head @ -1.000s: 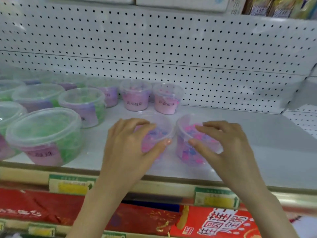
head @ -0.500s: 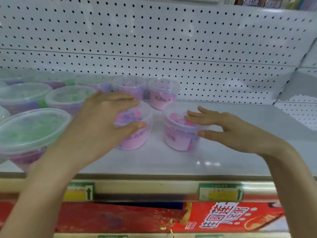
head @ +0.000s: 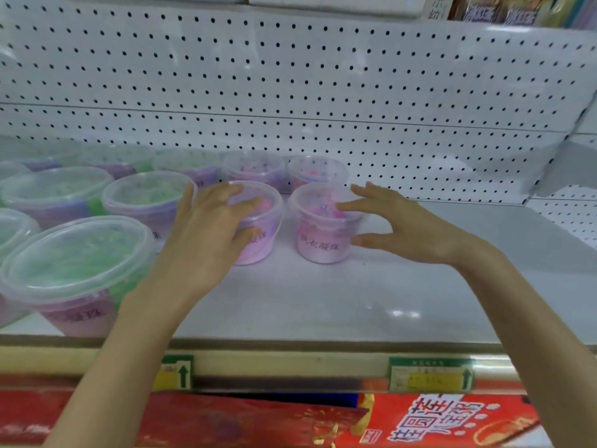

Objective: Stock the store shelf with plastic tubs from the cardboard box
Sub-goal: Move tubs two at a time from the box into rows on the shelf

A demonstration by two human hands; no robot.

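Two small clear plastic tubs with pink filling stand side by side on the white shelf (head: 323, 302). My left hand (head: 210, 234) lies over the left pink tub (head: 263, 250), fingers draped across its lid and thumb pressed against its side. My right hand (head: 407, 227) is beside the right pink tub (head: 319, 248); its straight fingers touch the lid rim and its thumb tip touches the side. Right behind them are two more small pink tubs (head: 253, 168) (head: 318, 171) against the pegboard. The cardboard box is out of view.
Large clear tubs with green and purple filling (head: 74, 257) crowd the shelf's left part. A white pegboard wall (head: 323, 92) backs the shelf. Bare shelf extends to the right. Price tags (head: 429, 375) sit on the front rail, with red packages (head: 420, 421) below.
Both front tubs have slid back on the shelf toward the rear row. My right hand's fingers have straightened from gripping its tub; my left hand stays over its tub.
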